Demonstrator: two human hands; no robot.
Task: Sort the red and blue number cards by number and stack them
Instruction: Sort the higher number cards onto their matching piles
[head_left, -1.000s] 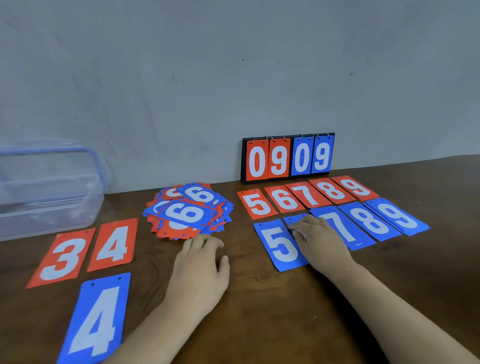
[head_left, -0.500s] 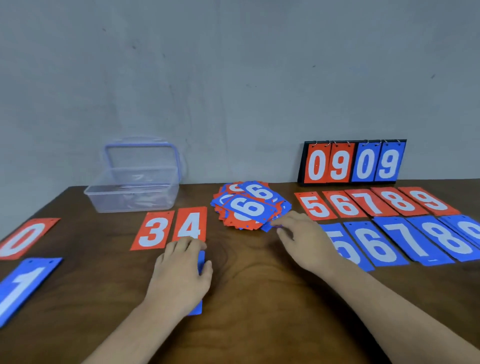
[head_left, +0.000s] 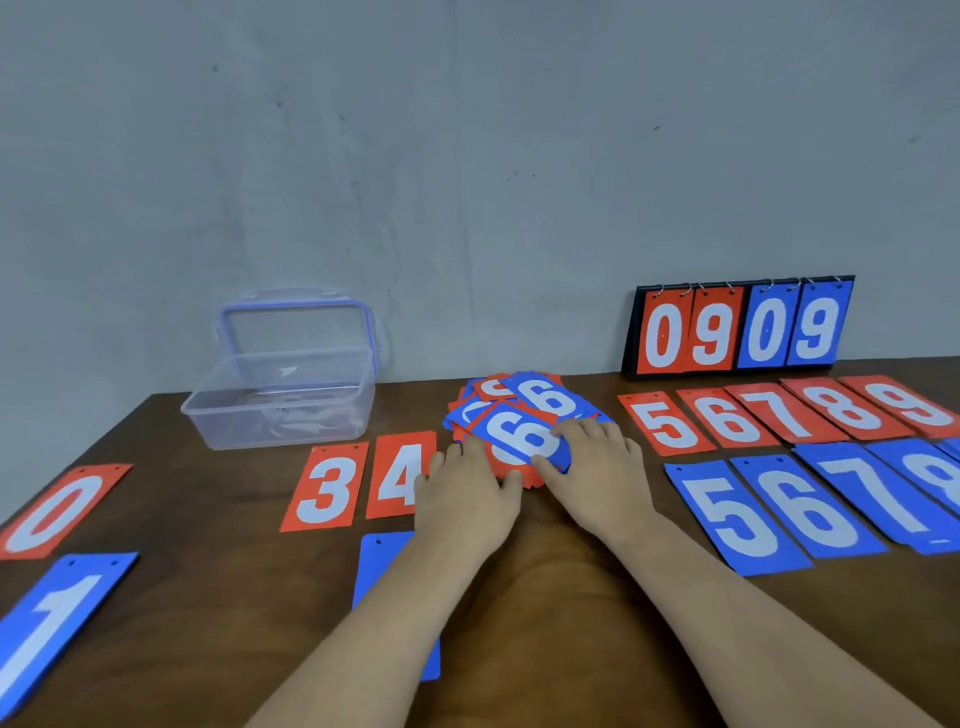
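**Both hands at the loose pile**

You are reaching both hands to the loose pile of red and blue cards, which is lying mid-table between the red 4 and the red 5. Your right hand is pinching the top blue 6 card at its right end, thumb lying on the face and fingers curling over the far edge. Your left hand is lying palm down, fingers relaxed and touching the pile's near left edge. Your left forearm is covering a blue card whose number is hidden. The red 3 is sitting beside the red 4. The red 0 and blue 1 are lying at the far left. The blue 5 is starting a second row on the right.
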